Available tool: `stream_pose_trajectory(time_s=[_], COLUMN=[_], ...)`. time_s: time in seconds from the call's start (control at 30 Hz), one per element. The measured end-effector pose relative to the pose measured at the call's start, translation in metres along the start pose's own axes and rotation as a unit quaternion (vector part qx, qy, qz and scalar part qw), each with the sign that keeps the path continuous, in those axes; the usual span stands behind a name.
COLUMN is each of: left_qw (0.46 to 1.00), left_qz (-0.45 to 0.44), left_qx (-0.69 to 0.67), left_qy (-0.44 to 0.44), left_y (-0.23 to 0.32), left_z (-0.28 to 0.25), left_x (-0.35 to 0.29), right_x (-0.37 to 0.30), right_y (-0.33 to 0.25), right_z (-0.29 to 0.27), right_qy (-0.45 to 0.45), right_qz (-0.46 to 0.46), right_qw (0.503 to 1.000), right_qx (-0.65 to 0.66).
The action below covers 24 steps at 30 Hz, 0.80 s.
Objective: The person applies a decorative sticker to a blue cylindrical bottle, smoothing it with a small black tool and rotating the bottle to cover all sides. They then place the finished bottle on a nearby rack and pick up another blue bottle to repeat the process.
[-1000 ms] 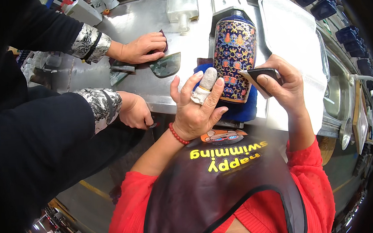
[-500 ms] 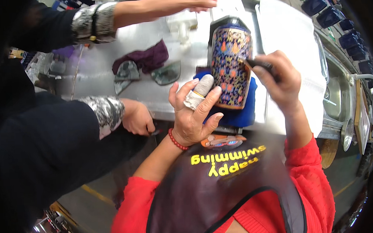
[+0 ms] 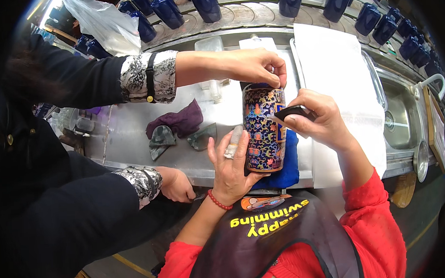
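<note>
In the middle stands a dark blue jar [image 3: 265,132] wrapped in a colourful floral pattern, with a gold-edged panel on its right side. My left hand [image 3: 235,163] supports its lower left side, the thumb under its bottom edge. A grey-white wrap covers one finger of that hand. In my right hand [image 3: 317,117] is a small black flat scraper [image 3: 295,112], its edge close to the jar's upper right side. A co-worker's hand [image 3: 261,67] pinches at the jar's top, hiding its neck. Beneath the jar lies a blue cloth [image 3: 291,161].
Left on the metal table [image 3: 125,131] lie a purple cloth [image 3: 182,118] and dark green flat pieces [image 3: 161,140]. White sheets [image 3: 337,84] cover the right side, near a sink [image 3: 400,111]. Blue jars [image 3: 207,5] stand on a conveyor behind. The co-worker's other hand [image 3: 176,184] is at the table's front edge.
The view has shifted, showing more of the conveyor. The co-worker's upper hand has come to the jar's top. The jar has turned, bringing the gold-edged panel into sight.
</note>
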<state>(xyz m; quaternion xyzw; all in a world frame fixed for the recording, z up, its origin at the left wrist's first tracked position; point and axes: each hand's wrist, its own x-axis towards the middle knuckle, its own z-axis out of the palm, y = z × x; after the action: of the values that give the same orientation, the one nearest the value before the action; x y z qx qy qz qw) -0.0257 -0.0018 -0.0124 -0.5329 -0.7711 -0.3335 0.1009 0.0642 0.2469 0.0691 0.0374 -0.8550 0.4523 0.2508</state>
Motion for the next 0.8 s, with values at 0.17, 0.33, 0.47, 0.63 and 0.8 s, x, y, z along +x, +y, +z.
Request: stream_pose_trajectory(time_s=[0.17,0.33,0.47,0.63,0.8], left_qw=[1.000,1.000,1.000,1.000,0.999], left_qz=[-0.004,-0.007,0.007,0.006,0.011], left_qx=[-0.011,-0.004,0.013,0.021,0.034], left_qy=[-0.004,-0.009,-0.002,-0.003,-0.005], left_y=[-0.003,0.001,0.007,0.010,0.011], left_z=[0.002,-0.001,-0.004,-0.007,-0.007], left_x=[-0.001,0.001,0.004,0.007,0.009], right_x=[-0.011,-0.010,-0.006,0.000,0.009], right_y=[0.003,0.008,0.010,0.013,0.015], right_z=[-0.003,-0.007,-0.009,-0.011,-0.018], right_qy=[0.038,0.015,0.007,0.028,0.009], right_qz=[0.096,0.101,0.107,0.094,0.024], right_qw=[0.994,0.995,0.994,0.995,0.999], right_qx=[0.031,0.016,0.018,0.028,-0.040])
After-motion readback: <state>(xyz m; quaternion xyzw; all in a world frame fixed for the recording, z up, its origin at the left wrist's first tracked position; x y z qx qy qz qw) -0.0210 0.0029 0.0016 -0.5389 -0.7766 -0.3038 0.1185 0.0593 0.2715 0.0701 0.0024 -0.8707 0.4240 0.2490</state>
